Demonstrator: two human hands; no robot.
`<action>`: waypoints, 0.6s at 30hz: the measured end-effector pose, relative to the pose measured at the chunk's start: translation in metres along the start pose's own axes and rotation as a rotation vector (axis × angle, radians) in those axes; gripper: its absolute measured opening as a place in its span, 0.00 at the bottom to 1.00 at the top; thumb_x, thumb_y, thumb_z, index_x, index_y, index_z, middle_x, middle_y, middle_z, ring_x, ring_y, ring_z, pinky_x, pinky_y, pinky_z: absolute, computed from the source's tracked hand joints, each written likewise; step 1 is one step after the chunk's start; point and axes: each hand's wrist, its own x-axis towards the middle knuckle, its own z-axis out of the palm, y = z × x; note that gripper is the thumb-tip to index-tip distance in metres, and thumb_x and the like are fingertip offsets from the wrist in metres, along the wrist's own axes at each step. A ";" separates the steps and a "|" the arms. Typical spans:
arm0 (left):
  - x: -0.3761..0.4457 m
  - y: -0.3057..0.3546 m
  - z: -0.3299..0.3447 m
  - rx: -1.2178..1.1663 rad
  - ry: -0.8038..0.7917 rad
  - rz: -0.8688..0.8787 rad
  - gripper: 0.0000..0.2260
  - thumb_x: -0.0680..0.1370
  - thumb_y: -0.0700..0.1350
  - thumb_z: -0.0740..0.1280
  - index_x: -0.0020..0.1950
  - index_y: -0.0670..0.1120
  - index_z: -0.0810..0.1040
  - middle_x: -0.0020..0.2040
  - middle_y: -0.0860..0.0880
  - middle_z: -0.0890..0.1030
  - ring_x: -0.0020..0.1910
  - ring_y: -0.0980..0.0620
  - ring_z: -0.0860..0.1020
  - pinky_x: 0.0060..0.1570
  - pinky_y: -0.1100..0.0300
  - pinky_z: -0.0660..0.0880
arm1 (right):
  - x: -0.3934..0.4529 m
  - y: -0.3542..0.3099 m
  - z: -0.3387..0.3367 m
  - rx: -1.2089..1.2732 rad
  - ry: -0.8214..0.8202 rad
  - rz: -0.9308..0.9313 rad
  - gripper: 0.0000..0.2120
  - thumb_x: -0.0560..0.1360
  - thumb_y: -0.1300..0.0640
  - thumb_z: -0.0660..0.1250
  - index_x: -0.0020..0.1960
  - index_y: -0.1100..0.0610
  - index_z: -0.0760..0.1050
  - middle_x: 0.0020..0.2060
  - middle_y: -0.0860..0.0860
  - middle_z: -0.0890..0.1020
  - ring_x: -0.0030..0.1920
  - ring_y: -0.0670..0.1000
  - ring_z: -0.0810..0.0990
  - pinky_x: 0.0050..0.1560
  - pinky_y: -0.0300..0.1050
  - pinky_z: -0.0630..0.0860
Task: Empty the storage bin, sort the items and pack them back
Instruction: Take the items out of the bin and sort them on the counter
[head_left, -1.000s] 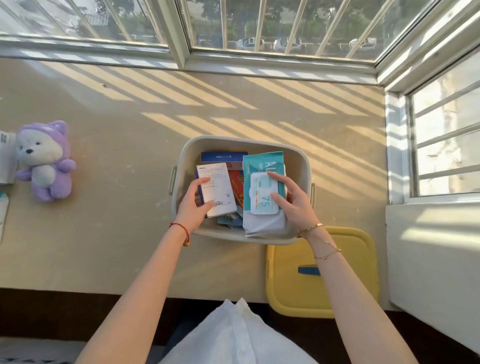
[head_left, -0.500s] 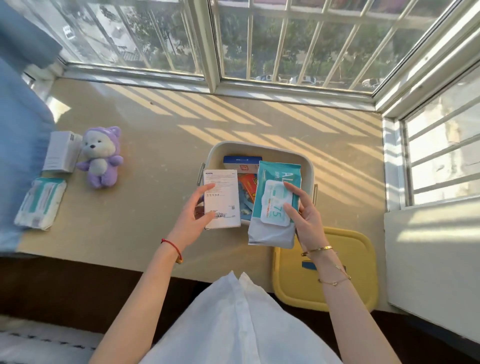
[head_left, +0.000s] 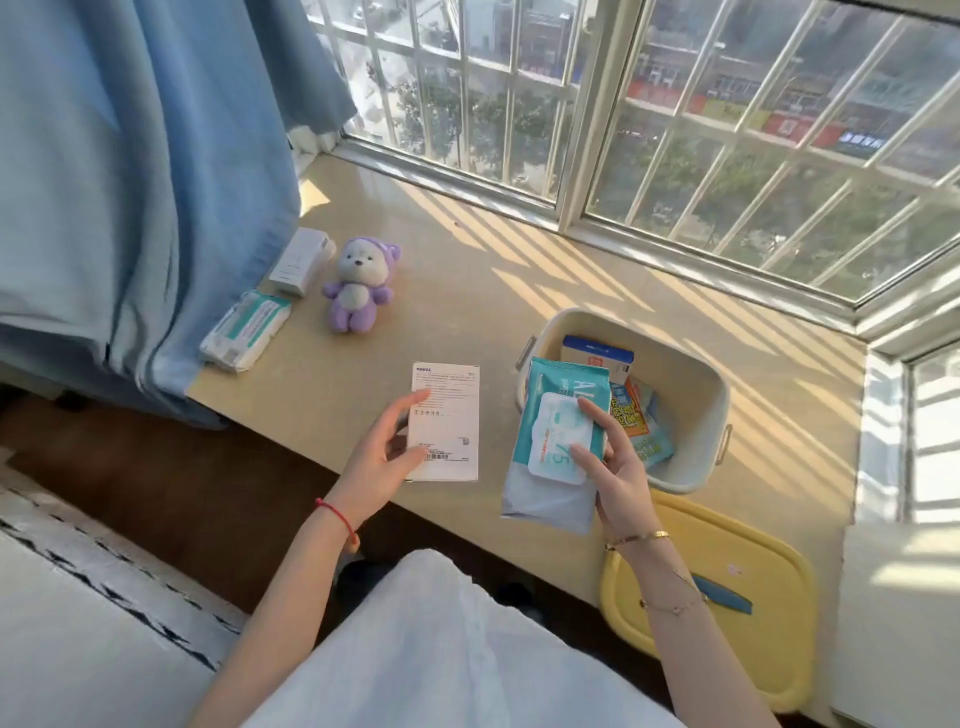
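Beige stone makes the wide sill (head_left: 467, 291), and on it, toward the right, stands the cream bin (head_left: 691, 431), with its yellow lid (head_left: 737, 618) lying just beside it at the near edge. The bin is not yet empty: a blue box (head_left: 597, 356) and some colourful packets (head_left: 636, 415) are inside, though I cannot tell exactly how many. Far to the left, well apart from the bin, lie a wipes pack (head_left: 244, 330), a small white box (head_left: 301, 262) and a purple plush bear (head_left: 358, 286). The right hand (head_left: 618, 478) grips a teal wipes packet (head_left: 556, 441) above the bin's near rim. The left hand (head_left: 379, 457) holds a flat white carton (head_left: 445, 422) over the sill. The emptying step seems in hand. Next, each item probably needs a place beside its like: the packet near the other wipes, the carton near the white box.
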 end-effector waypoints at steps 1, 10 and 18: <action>-0.007 -0.004 -0.016 0.003 0.015 0.013 0.28 0.77 0.31 0.64 0.69 0.59 0.68 0.67 0.48 0.74 0.63 0.52 0.76 0.53 0.61 0.77 | 0.001 0.005 0.016 0.004 -0.017 0.009 0.23 0.76 0.64 0.66 0.68 0.49 0.72 0.67 0.54 0.73 0.62 0.58 0.79 0.51 0.54 0.82; -0.041 -0.025 -0.194 0.025 0.096 0.039 0.29 0.77 0.29 0.64 0.70 0.57 0.67 0.67 0.50 0.75 0.62 0.58 0.76 0.56 0.63 0.75 | 0.018 0.065 0.189 -0.056 -0.082 0.006 0.22 0.76 0.63 0.67 0.68 0.49 0.73 0.65 0.52 0.74 0.58 0.58 0.81 0.47 0.53 0.83; -0.038 -0.033 -0.335 0.060 0.072 -0.004 0.28 0.77 0.32 0.64 0.66 0.62 0.68 0.66 0.55 0.74 0.63 0.60 0.74 0.53 0.65 0.76 | 0.036 0.109 0.308 0.029 0.001 0.007 0.22 0.74 0.60 0.70 0.67 0.49 0.74 0.66 0.55 0.73 0.59 0.60 0.80 0.46 0.52 0.83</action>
